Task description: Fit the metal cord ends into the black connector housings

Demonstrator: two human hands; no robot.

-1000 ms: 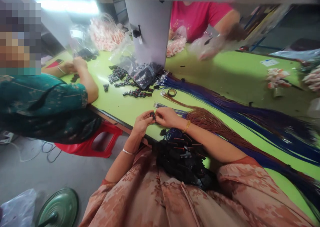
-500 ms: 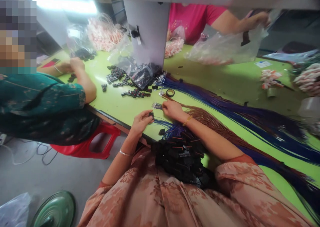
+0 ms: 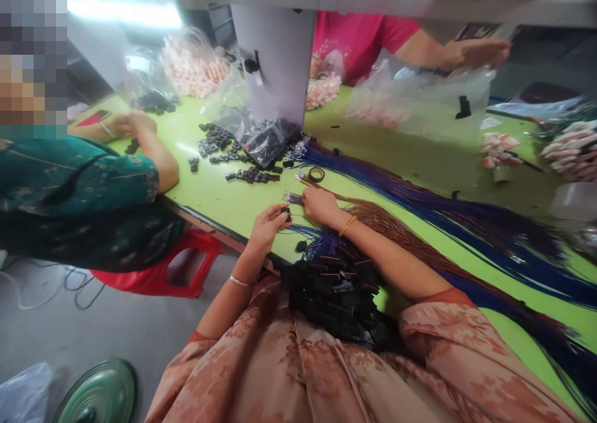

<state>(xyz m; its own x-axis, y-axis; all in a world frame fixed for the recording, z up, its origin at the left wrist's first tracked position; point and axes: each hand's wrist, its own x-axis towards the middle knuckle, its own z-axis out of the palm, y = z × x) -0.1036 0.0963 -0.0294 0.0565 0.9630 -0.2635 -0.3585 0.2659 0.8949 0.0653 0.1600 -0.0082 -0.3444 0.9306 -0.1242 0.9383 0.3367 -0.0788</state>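
Black connector nearer wire ends now

At the near edge of the green desk, the left hand pinches a small black connector between thumb and fingertips. Just right of it, the right hand rests on the tips of a brown wire bundle, beside blue wires. A heap of finished black connectors lies in the lap. Loose black housings are scattered farther left, near a tape ring.
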